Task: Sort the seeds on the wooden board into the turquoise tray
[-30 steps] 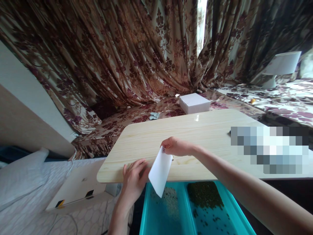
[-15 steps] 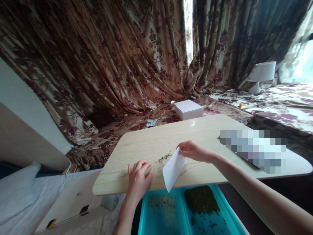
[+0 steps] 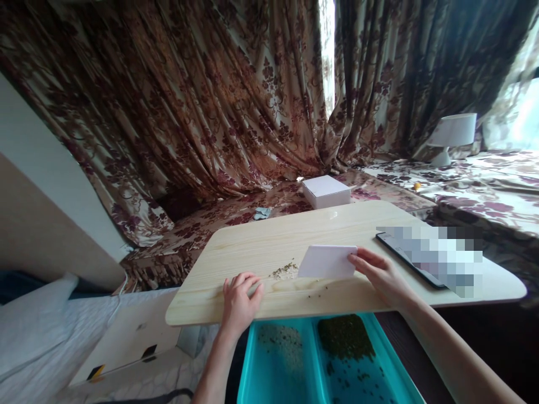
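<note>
My right hand [image 3: 381,276] pinches the right end of a stiff white card [image 3: 328,262], which stands tilted just above the wooden table [image 3: 236,247]. Beside the card's left edge lies a small pile of mixed pale and dark grains [image 3: 285,270]. My left hand [image 3: 242,297] rests on the table near its front edge, left of the pile, with fingers bent and thumb apart. Below that edge is a turquoise two-part tray [image 3: 312,359]. Pale grains [image 3: 281,342] sit in its left compartment and dark green grains [image 3: 347,336] in the right.
A tablet-like device [image 3: 410,261], partly pixelated, lies on the table's right side. Behind the table are a white box [image 3: 326,192] and a bluish cloth [image 3: 262,213]. A white lamp [image 3: 452,134] stands at the far right. Several stray grains dot the front of the table.
My right hand has moved right and down, turning the card from upright and slanted to lengthwise beside the pile. My left hand stays on the table.
</note>
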`<state>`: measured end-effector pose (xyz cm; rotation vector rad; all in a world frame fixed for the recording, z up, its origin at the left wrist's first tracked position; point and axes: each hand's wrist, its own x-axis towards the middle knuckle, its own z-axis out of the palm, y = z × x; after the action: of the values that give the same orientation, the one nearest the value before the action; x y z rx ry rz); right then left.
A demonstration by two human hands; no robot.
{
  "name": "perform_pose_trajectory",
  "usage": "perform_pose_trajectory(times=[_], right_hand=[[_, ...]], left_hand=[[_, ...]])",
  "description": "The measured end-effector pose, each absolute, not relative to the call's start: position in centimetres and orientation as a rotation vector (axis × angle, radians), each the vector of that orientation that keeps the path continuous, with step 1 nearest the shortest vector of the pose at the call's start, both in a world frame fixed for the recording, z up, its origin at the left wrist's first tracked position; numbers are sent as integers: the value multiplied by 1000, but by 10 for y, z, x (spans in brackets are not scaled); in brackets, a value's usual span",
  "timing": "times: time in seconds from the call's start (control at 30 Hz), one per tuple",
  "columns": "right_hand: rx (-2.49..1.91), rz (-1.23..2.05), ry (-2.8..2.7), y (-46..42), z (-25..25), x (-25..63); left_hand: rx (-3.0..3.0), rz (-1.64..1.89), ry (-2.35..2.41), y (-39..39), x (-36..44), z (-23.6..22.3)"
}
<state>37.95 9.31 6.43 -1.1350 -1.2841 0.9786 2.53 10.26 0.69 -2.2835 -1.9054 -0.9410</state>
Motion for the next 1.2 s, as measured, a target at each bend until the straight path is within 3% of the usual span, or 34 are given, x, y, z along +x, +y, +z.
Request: perform_pose_trajectory(times=[1.2], right_hand=[[-1372, 691, -1025, 96, 46, 404]], left_hand=[[-2280, -949, -1910, 101, 25, 4]])
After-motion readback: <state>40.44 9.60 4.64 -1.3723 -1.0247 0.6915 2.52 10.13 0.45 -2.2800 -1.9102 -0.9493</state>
